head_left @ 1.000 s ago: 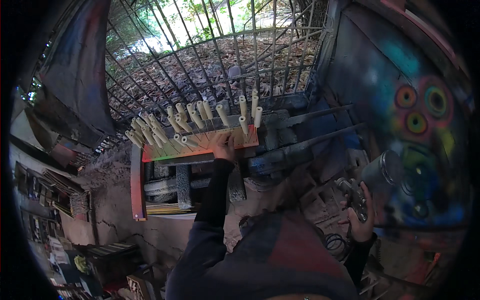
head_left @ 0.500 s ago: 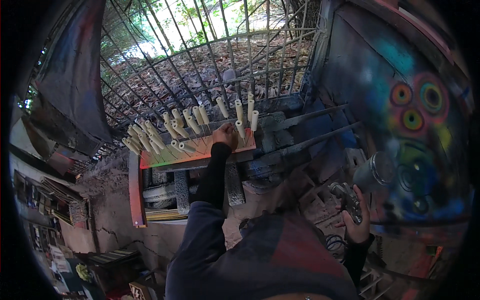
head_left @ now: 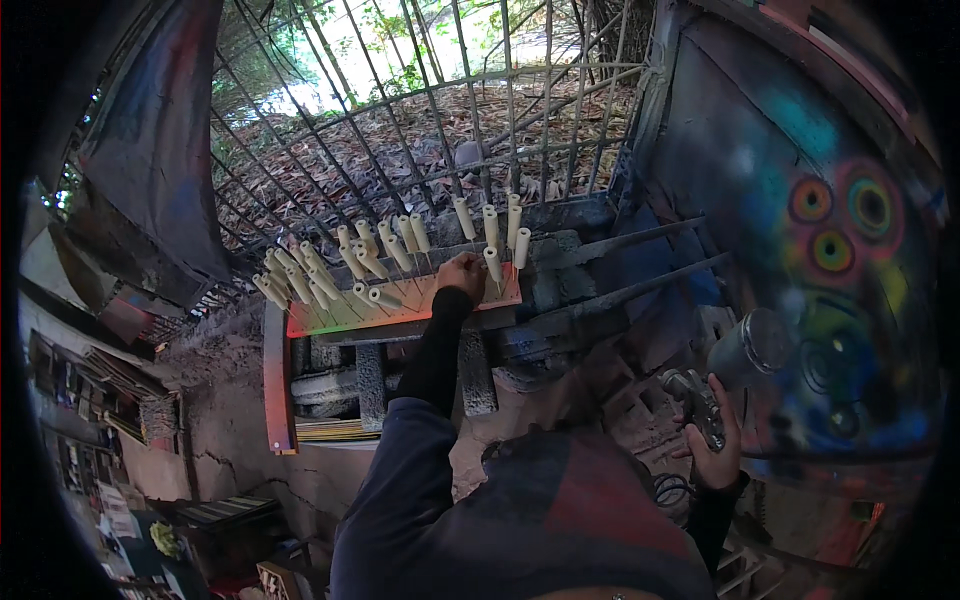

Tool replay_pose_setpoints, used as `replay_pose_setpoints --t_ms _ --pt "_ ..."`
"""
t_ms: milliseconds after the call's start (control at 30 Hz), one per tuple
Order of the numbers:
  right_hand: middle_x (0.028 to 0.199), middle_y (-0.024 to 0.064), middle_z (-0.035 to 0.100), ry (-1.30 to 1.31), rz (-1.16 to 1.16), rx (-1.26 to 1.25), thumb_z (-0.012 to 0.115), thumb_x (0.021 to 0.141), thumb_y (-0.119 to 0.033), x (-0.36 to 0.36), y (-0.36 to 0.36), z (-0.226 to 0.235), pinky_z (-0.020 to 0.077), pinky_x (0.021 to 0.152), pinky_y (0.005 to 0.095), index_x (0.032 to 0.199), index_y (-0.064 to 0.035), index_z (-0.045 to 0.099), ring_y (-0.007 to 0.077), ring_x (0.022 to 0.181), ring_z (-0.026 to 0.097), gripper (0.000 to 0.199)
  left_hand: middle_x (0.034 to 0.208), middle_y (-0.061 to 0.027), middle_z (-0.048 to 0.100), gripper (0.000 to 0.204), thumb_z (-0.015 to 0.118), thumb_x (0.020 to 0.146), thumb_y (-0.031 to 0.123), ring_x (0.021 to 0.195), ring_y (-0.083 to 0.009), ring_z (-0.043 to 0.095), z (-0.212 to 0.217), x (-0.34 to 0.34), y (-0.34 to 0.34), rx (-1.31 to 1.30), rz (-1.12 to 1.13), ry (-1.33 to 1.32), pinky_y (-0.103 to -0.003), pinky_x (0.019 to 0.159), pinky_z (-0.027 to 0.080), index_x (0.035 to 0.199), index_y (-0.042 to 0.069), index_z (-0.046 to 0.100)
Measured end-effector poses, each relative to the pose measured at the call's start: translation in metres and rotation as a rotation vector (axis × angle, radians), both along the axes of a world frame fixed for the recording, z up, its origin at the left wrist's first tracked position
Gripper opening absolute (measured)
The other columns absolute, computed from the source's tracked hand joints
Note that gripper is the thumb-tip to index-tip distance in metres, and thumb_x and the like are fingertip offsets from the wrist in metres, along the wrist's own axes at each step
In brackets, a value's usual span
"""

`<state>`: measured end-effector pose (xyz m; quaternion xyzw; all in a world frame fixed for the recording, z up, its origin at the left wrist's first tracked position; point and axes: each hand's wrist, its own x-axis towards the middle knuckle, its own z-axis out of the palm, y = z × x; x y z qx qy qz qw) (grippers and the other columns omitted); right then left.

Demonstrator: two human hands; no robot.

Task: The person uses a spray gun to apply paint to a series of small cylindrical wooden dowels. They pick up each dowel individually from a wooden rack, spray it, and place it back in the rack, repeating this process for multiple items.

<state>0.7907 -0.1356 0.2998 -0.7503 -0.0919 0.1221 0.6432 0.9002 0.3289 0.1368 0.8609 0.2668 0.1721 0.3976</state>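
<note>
At the painted board [head_left: 345, 319], my left hand [head_left: 459, 277] is bent with its fingers closed together. It is among pale cream tubes [head_left: 406, 234] that stand on thin sticks, some upright and some tilted. One tube [head_left: 493, 264] rises just right of my fingertips; whether they pinch a stick is hidden. My right hand [head_left: 716, 440], lower right, is wrapped round a metal spray gun [head_left: 703, 405]. A grey cylindrical cup [head_left: 748, 342] is joined to the gun, tilted up to the right.
Behind the board is a metal-bar fence [head_left: 430, 125], with dry leaves [head_left: 370, 160] beyond. A paint-sprayed panel [head_left: 790, 230] stands on the right. Dark, crusted bars [head_left: 620, 290] stick out beside the board. Stacked items [head_left: 130, 385] and boxes [head_left: 285, 580] lie at left.
The whole view has shifted slightly, the board appearing a little lower and farther right. My left fingers have turned a little toward the right. The right hand keeps its hold on the spray gun.
</note>
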Motion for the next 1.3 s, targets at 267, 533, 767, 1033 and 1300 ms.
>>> replay_pose_setpoints --t_ms 267,533,767,1033,1300 --pt "0.117 0.0113 0.056 -0.157 0.105 -0.127 0.047 0.081 0.012 0.008 -0.006 -0.008 0.0579 0.064 0.0242 0.149 -0.0096 0.026 0.0148 0.095 0.061 0.074 0.084 -0.0148 0.069 0.020 0.065 0.083 0.018 0.081 -0.0282 0.068 -0.010 -0.001 0.000 0.030 -0.002 -0.087 -0.037 0.074 0.052 0.095 0.002 0.067" --pt "0.115 0.0116 0.058 0.072 0.034 0.007 0.048 0.082 0.010 0.005 0.005 0.006 0.0577 0.063 0.0241 0.149 -0.0109 0.027 0.0147 0.094 0.061 0.073 0.088 -0.0149 0.070 0.024 0.067 0.084 0.021 0.083 -0.0281 0.069 -0.025 -0.020 0.012 0.043 0.214 -0.132 -0.037 0.076 0.053 0.098 0.001 0.068" --pt "0.115 0.0112 0.058 0.069 0.052 -0.037 0.048 0.083 0.010 0.007 0.011 0.010 0.0573 0.063 0.0235 0.149 -0.0112 0.028 0.0140 0.093 0.061 0.072 0.090 -0.0149 0.071 0.023 0.064 0.086 0.021 0.087 -0.0285 0.069 -0.016 -0.034 0.012 0.149 0.225 -0.071 -0.038 0.079 0.053 0.099 0.003 0.070" --pt "0.113 0.0110 0.059 0.072 0.091 -0.050 0.049 0.084 0.008 0.005 0.011 0.010 0.0573 0.064 0.0248 0.149 -0.0114 0.027 0.0139 0.091 0.061 0.071 0.091 -0.0150 0.071 0.024 0.063 0.086 0.020 0.088 -0.0279 0.069 -0.029 -0.029 0.027 0.104 0.211 -0.006 -0.037 0.079 0.053 0.099 0.002 0.070" --pt "0.119 0.0122 0.058 0.070 0.101 -0.043 0.050 0.084 0.007 0.002 0.001 0.004 0.0576 0.065 0.0249 0.149 -0.0098 0.027 0.0144 0.092 0.062 0.071 0.096 -0.0193 0.069 0.032 0.066 0.084 0.024 0.089 -0.0320 0.068 -0.031 -0.039 0.031 0.221 0.463 0.124 -0.040 0.078 0.053 0.106 0.001 0.066"
